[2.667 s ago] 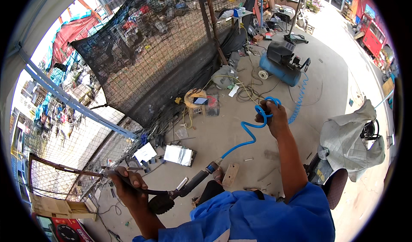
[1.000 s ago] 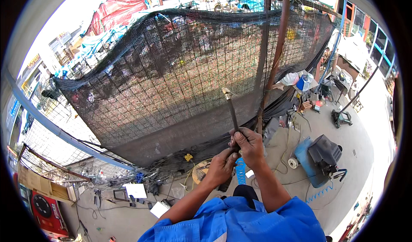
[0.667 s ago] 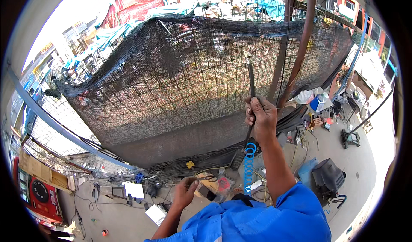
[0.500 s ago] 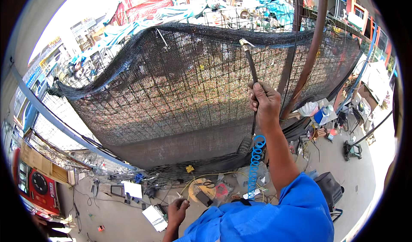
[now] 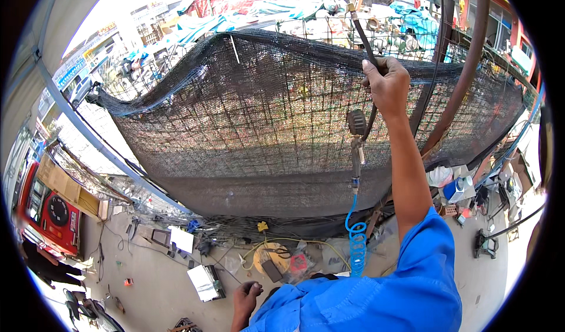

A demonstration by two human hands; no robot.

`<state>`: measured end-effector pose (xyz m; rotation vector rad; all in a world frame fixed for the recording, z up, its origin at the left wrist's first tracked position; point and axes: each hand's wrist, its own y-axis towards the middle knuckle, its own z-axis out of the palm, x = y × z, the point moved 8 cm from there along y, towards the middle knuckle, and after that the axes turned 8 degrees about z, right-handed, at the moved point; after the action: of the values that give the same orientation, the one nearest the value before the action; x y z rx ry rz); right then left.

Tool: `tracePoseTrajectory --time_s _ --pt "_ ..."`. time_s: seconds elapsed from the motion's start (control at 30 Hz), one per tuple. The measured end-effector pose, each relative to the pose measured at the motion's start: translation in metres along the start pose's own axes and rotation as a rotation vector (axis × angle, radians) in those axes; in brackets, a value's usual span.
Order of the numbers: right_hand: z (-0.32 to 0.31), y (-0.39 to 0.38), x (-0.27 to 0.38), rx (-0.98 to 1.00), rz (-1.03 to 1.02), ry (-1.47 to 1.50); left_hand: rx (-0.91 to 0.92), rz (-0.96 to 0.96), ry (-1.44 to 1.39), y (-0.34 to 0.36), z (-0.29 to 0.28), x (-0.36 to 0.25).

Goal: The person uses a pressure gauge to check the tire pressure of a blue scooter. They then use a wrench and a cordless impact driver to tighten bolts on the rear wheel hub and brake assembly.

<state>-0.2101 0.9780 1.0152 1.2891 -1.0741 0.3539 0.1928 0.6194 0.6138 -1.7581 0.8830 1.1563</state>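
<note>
My right hand [image 5: 388, 85] is raised at arm's length, its fingers closed round the black hose [image 5: 364, 35] of a tyre inflator. The hose's brass end [image 5: 352, 8] points up and away above the hand. Below the hand hang the inflator's dark gauge [image 5: 356, 122] and its grey body [image 5: 356, 155], joined to a blue coiled air hose [image 5: 357, 243] that runs down beside my blue sleeve. Low in the middle my left hand [image 5: 247, 296] is held near my body with its fingers curled; whatever may be inside them is hidden.
Dark shade netting [image 5: 265, 126] on a wire fence stretches across in front, with a rusty pole [image 5: 465, 79] at its right. On the ground lie a round wooden board [image 5: 272, 255], papers [image 5: 203, 282], cables and scraps. A red vehicle [image 5: 53, 214] stands left, a green jack [image 5: 485, 246] right.
My right hand has risen and moved right with the hose. The gauge and inflator body now hang higher and clearly in view. My left hand stays low.
</note>
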Motion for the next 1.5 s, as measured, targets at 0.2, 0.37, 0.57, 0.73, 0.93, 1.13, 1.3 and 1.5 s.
tracePoseTrajectory --time_s 0.2,0.37,0.57,0.73,0.93,1.13,1.3,1.5 --pt "0.006 0.028 -0.011 -0.123 -0.066 -0.188 -0.070 -0.011 -0.037 -0.017 0.005 0.003" --pt "0.013 0.030 -0.009 -0.152 -0.087 -0.342 -0.090 0.001 -0.037 -0.028 0.006 0.012" --pt "0.017 0.018 -0.028 -0.152 -0.046 -0.353 -0.115 -0.001 -0.104 -0.037 0.010 0.019" --pt "0.027 -0.004 -0.048 -0.108 -0.032 -0.315 -0.110 -0.057 -0.034 -0.050 0.011 0.021" --pt "0.039 -0.009 -0.067 -0.070 -0.046 -0.330 -0.076 -0.130 0.025 -0.065 0.016 0.028" --pt "0.059 -0.034 -0.085 -0.040 0.003 -0.316 -0.166 -0.166 0.128 -0.107 -0.004 0.025" --pt "0.066 -0.092 -0.117 -0.004 0.010 -0.380 -0.301 -0.215 0.142 -0.148 -0.026 0.060" --pt "0.133 -0.288 -0.140 0.567 0.011 -0.331 -0.432 -0.228 0.115 -0.184 -0.058 0.090"
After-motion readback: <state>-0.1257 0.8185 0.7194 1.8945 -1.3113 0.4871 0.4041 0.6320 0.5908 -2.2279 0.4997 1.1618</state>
